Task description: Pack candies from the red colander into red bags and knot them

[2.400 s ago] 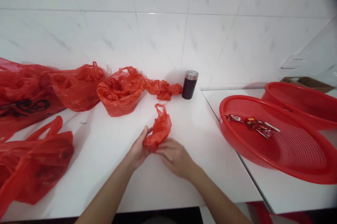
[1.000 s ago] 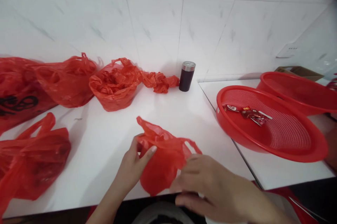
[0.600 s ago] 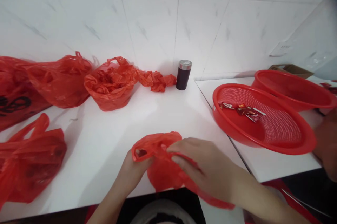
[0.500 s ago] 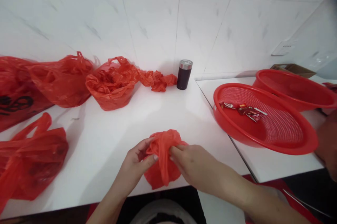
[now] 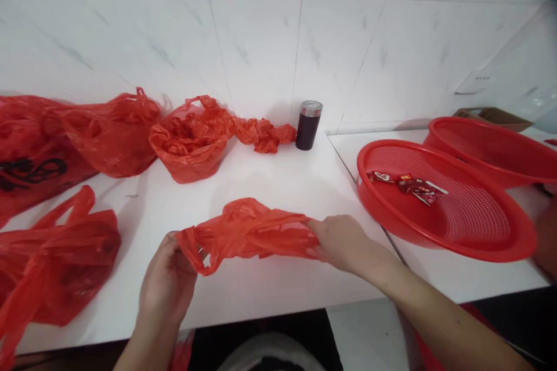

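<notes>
A thin red plastic bag (image 5: pixel 256 231) is stretched sideways above the near part of the white table. My left hand (image 5: pixel 167 278) grips one end of it, where a handle loop hangs down beside the fingers. At the other end, my right hand (image 5: pixel 343 243) is closed on the bunched plastic, its fingertips partly hidden. Between the hands the bag looks slack and wrinkled; I cannot tell whether anything is inside.
Along the wall stand an open red bag of crumpled bags (image 5: pixel 191 156), loose red plastic (image 5: pixel 265 136) and a dark tumbler (image 5: pixel 308 127). Another filled red bag (image 5: pixel 82 266) lies at left. On the right, a red perforated basket (image 5: pixel 470 208) holds several small packets (image 5: pixel 418 185), beside a red basin (image 5: pixel 491 144).
My hands have moved apart, the left one leftward and the right one slightly rightward. The bag, gathered between them before, is now drawn out wide between both hands.
</notes>
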{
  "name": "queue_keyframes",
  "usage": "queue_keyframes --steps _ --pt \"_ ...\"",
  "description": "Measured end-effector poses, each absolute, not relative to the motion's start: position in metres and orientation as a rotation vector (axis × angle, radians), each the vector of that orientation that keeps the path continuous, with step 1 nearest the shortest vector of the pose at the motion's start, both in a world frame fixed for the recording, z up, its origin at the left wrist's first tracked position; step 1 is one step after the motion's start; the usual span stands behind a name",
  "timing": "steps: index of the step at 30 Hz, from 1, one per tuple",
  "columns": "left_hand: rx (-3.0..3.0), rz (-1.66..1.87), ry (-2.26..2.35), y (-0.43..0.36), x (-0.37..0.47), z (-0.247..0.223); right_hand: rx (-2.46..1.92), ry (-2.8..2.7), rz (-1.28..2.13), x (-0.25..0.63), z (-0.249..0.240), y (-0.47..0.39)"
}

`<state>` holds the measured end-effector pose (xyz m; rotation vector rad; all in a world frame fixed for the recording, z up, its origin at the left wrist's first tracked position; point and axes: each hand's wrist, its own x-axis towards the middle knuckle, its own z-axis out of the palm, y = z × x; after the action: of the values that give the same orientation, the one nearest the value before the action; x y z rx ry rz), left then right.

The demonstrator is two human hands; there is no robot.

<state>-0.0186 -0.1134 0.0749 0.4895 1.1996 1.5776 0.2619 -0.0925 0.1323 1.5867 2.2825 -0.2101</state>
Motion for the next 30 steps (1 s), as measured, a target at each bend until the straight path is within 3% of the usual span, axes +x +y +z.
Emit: queue_keyframes --steps 2,4,7,12,16,21,26,30 --pt "0.571 1.577 1.266 -0.113 -0.022 0.076 1.648 2.278 -0.143 0.266 0.139 -0.089" --pt "0.802 1.802 1.341 -0.119 -0.016 0.082 1.652 2.363 -0.068 0.267 0.141 -0.088" --pt "1.533 2.007 1.517 -0.134 0.011 0.096 1.604 2.520 0.039 0.265 0.136 -0.088" --pt "2.480 1.018 1.793 -0.116 0.056 0.078 1.481 2.732 -0.020 0.253 0.117 -0.093" --pt "2.452 0.629 2.025 -0.060 0.041 0.048 1.205 2.807 -0.137 0.253 0.098 -0.104" --pt "2.393 0.590 2.048 -0.026 -0.004 0.063 1.231 2.711 -0.410 0.291 0.104 -0.110" --pt "2.300 0.718 1.663 -0.052 0.005 0.098 1.402 2.842 -0.763 0.327 0.152 -0.111" --pt "1.743 0.765 1.258 -0.079 0.033 0.119 1.493 2.975 -0.822 0.303 0.158 -0.114"
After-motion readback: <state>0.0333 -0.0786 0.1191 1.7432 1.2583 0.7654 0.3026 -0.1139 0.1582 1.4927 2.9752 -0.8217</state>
